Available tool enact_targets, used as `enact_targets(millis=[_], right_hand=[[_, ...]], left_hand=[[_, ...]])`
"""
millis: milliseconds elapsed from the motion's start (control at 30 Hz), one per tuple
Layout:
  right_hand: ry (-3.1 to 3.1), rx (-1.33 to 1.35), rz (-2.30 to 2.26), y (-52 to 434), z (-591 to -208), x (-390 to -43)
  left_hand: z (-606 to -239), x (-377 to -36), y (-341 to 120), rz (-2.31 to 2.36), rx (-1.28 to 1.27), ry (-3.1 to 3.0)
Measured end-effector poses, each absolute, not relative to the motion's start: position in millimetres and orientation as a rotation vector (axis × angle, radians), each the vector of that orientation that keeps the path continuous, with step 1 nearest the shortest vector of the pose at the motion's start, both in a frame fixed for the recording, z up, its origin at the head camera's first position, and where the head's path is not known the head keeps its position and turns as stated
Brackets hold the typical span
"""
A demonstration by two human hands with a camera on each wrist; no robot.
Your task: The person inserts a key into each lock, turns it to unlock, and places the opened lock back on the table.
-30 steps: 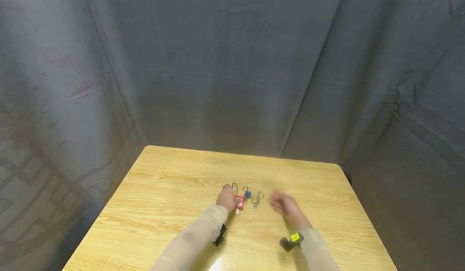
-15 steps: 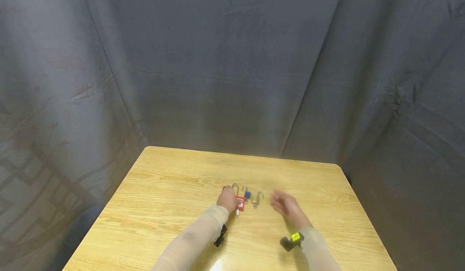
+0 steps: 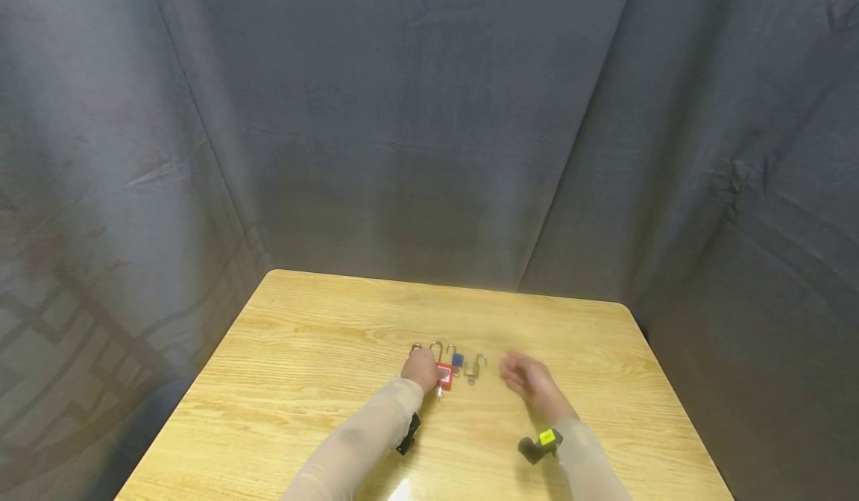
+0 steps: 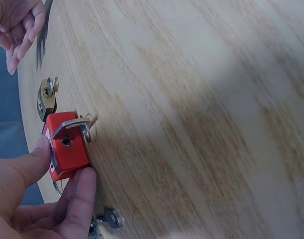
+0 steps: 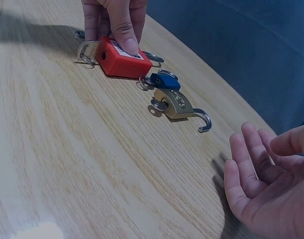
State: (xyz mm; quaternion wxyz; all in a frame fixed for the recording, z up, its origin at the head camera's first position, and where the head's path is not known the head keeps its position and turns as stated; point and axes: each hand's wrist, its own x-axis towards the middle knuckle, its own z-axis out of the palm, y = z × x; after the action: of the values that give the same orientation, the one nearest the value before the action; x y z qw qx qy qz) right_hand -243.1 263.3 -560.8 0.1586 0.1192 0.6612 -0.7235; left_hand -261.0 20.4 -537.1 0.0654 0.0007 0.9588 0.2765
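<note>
My left hand [image 3: 420,368] pinches a red padlock [image 4: 71,155] between thumb and fingers. A key with a ring stands in its keyhole, and its long shackle points away on the table. Just right of it lies a small blue padlock [image 5: 164,81]. Beyond that is a brass padlock [image 5: 172,103] with its shackle swung open and a key in it. Under the left hand another lock is mostly hidden; its key [image 4: 112,218] shows in the left wrist view. My right hand [image 3: 533,385] holds nothing, fingers loosely bent, apart from the brass padlock on its right.
The padlocks lie in a row on a wood-grain table [image 3: 322,337]. Grey curtains [image 3: 403,150] hang behind the table and at both sides. A dark wrist camera with a yellow label [image 3: 540,445] sits on the right wrist.
The left hand and the red padlock have shifted slightly to the right, closer to the blue padlock. More of the hidden lock's shackle shows beyond the left hand. The right hand is nearly still.
</note>
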Motion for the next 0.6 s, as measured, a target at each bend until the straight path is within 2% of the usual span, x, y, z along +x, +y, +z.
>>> enact_targets(millis=[267, 600], right_hand=[[1.883, 0.342, -2.076, 263, -560, -242], [1.88, 0.373, -2.083, 262, -562, -244]], left_hand=[[-537, -265, 13, 0.862, 0.035, 2.877], [-504, -272, -20, 1.204, 0.053, 2.722]])
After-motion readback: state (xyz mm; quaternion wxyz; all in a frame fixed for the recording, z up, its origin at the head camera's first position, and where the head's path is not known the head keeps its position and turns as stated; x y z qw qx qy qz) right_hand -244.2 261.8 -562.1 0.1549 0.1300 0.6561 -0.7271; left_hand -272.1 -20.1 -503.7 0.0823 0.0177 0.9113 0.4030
